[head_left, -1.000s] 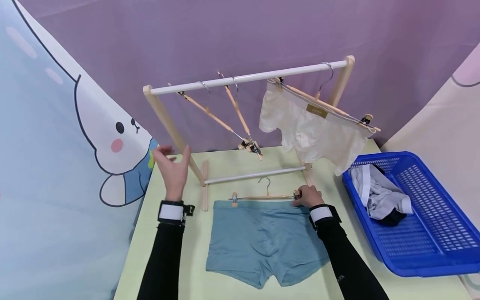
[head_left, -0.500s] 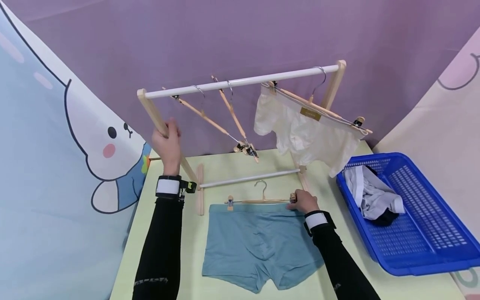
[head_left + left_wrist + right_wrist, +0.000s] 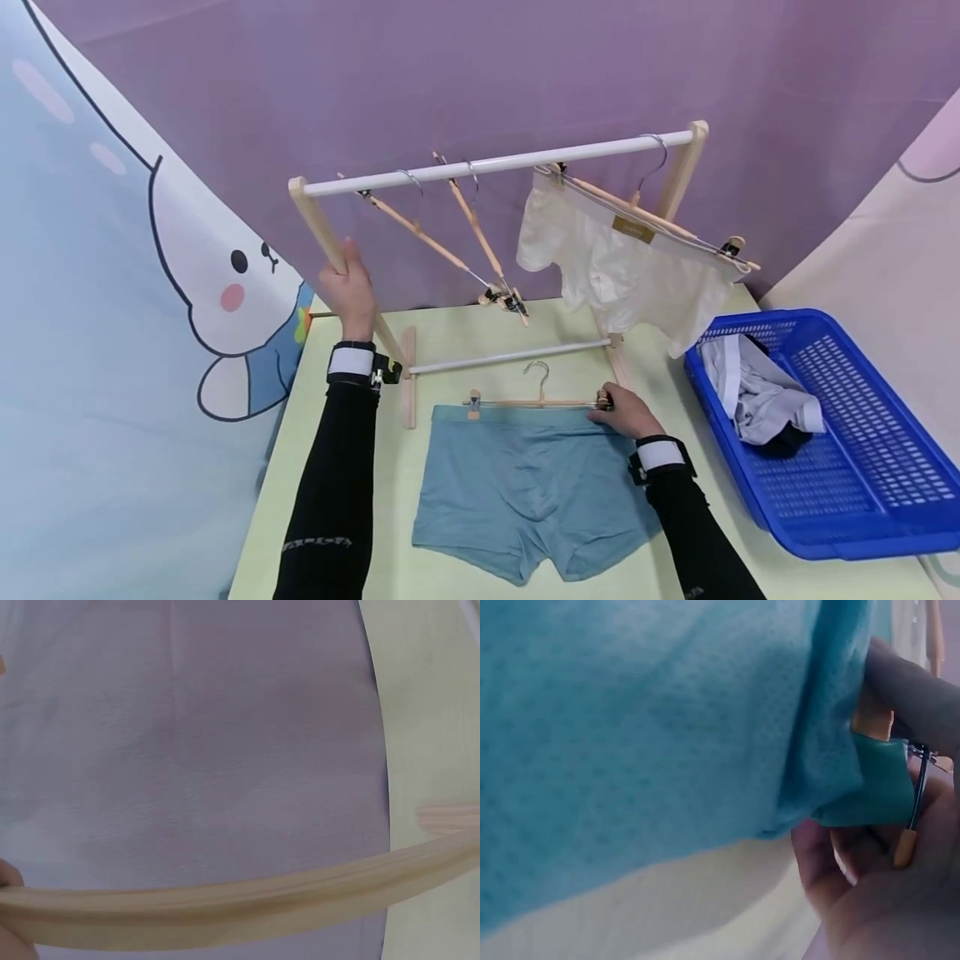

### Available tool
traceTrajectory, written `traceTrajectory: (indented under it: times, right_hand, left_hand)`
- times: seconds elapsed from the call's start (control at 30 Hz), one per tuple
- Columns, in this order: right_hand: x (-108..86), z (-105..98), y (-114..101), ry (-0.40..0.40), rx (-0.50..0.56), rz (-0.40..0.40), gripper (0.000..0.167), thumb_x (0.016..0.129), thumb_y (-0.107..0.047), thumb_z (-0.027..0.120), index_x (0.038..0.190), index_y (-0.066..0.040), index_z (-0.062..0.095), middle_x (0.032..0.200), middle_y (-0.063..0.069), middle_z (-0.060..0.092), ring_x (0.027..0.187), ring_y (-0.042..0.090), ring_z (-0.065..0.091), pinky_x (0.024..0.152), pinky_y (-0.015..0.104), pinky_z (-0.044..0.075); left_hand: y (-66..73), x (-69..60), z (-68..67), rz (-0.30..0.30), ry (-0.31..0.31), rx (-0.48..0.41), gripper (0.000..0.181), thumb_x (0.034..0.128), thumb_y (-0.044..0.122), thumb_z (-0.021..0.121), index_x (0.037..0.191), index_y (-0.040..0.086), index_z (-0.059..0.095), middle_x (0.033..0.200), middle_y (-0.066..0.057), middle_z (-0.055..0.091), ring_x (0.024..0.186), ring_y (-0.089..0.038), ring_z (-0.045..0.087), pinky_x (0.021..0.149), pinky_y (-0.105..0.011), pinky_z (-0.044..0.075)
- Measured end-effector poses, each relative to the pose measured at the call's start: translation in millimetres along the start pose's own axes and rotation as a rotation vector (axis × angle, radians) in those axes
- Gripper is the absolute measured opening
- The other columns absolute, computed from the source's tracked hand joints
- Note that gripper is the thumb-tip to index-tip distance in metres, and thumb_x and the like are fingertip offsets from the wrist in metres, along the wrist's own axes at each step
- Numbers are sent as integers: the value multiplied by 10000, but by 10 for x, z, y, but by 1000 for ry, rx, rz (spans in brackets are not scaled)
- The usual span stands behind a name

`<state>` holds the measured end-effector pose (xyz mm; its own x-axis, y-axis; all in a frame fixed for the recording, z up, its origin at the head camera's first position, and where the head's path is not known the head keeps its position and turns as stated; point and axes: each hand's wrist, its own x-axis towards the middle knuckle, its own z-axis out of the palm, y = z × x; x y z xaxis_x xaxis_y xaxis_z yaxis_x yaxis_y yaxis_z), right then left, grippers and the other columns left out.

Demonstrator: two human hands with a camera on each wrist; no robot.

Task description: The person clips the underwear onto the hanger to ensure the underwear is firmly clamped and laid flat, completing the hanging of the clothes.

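Note:
Teal boxer briefs (image 3: 532, 492) lie flat on the pale table, their waistband along a wooden clip hanger (image 3: 542, 403). The hanger's left clip (image 3: 474, 403) sits over the waistband. At its right end my right hand (image 3: 626, 410) pinches the clip and waistband corner; the right wrist view shows fingers (image 3: 911, 690) around the teal cloth and a wooden clip. My left hand (image 3: 349, 292) grips the left wooden post (image 3: 318, 225) of a small clothes rack. In the left wrist view only a bit of that hand shows at the post's end.
Two bare clip hangers (image 3: 420, 232) and one with cream underwear (image 3: 615, 242) hang from the white rail (image 3: 510, 161). A blue basket (image 3: 862, 433) on the right holds grey underwear (image 3: 757, 392) and something black. Behind the table hangs a purple cloth (image 3: 450, 75).
My left hand was open in the air beside the rack's left post, then moved onto it and took hold. My right hand stays at the hanger's right clip.

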<state>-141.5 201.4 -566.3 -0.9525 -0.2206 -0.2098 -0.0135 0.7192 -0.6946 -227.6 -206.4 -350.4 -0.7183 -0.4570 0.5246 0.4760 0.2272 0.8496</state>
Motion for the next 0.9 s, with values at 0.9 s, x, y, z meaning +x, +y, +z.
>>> traceTrajectory:
  times: [0.9]
  right_hand:
    - [-838,-1078,-613,324,-1,-290,152,958,-170,677,1096,-107,686,969,52,717,835,-18,581,673,192,447]
  left_hand:
    - [6,-6,5,3,2,9,492,1046,213,515,579,200,360,471,104,315,383,-37,300,395,-193,219]
